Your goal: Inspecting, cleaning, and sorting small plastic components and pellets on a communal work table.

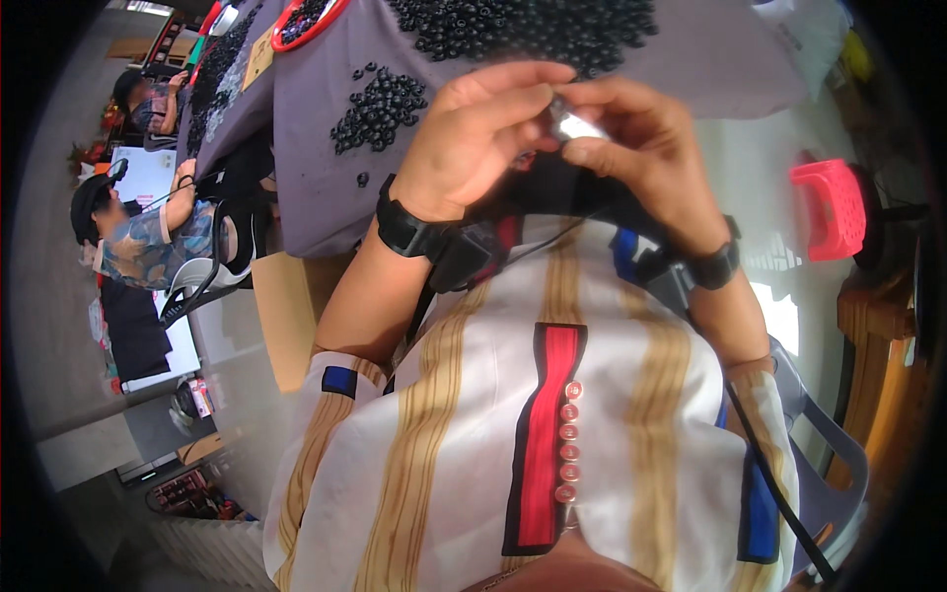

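Note:
Above the near edge of the table my two hands meet. My right hand [641, 148] is closed round a small shiny silver thing [578, 126], held between thumb and fingers; glare hides its exact kind. My left hand [483, 138] has its fingers bent to a pinch at the dark end of that thing, and what lies between the fingertips is hidden. Beyond the hands lies a large heap of small round black parts [513, 30]. A smaller pile of the same black parts [380, 109] is left of my left hand, with one loose part [362, 180] nearer me.
Grey cloth [316, 128] covers the table. A red-rimmed tray [314, 25] with dark parts stands at the far left. Two people [158, 237] sit farther left. A cardboard box [281, 321] is below the table edge; a pink plastic stool [829, 209] stands at right.

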`<state>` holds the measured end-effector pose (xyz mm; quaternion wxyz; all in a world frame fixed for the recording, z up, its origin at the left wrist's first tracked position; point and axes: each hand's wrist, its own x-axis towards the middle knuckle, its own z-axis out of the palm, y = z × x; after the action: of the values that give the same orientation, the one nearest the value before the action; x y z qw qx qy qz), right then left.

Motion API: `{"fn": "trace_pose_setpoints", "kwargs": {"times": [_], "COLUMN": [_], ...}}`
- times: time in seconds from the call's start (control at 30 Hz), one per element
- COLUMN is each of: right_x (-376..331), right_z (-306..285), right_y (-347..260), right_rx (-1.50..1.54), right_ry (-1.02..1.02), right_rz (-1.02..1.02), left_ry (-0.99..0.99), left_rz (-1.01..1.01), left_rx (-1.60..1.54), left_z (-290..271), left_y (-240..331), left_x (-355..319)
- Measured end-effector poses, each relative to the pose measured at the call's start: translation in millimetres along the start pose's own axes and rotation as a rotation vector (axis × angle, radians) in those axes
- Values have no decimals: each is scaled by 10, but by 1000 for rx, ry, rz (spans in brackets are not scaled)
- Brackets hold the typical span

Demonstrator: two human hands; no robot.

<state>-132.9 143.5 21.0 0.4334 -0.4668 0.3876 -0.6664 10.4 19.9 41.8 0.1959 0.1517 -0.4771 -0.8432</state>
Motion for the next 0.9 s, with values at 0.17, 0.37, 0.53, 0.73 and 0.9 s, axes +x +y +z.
{"fn": "trace_pose_setpoints", "kwargs": {"times": [0.17, 0.37, 0.53, 0.73, 0.9], "right_x": [5, 48, 41, 126, 127], "right_z": [-50, -58, -78, -185, -303], "right_y": [-41, -20, 27, 120, 108], "right_rx": [1, 58, 21, -207, -364], "right_ry": [-15, -42, -26, 49, 144], "right_rz": [61, 25, 68, 169, 140], "left_ry": [-32, -63, 5, 191, 581], "left_rz": [-1, -27, -13, 168, 107], "left_rx": [-13, -26, -20, 535, 1418], "left_z": [-10, -43, -39, -688, -1575], "left_y": [20, 22, -63, 84, 528], "left_x": [8, 18, 6, -5, 139]}}
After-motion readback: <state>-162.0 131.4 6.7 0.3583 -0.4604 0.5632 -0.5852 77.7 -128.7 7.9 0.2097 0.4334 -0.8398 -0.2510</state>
